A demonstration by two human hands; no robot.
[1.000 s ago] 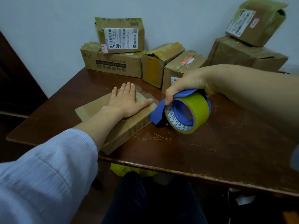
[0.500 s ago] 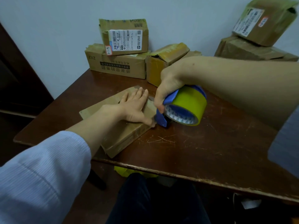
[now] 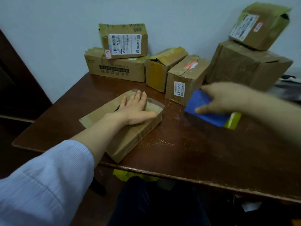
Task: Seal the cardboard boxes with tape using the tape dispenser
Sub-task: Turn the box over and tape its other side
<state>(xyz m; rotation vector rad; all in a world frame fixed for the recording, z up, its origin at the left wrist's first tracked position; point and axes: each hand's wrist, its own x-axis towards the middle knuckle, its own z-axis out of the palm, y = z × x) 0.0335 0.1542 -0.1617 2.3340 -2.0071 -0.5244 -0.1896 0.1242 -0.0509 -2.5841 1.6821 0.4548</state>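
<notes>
Head: left hand (image 3: 135, 110) presses box (image 3: 130, 141); right hand (image 3: 224, 98) grips dispenser (image 3: 206, 111).

flat box (image 3: 130, 137) left of tape dispenser (image 3: 210, 111)

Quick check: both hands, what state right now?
Left hand: open, flat on the box.
Right hand: grips the tape dispenser, blurred.

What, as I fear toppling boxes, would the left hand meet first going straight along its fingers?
The left hand, flat on the flat box, would cross bare table, then probably meet the yellow-taped box; depth is unclear.
</notes>
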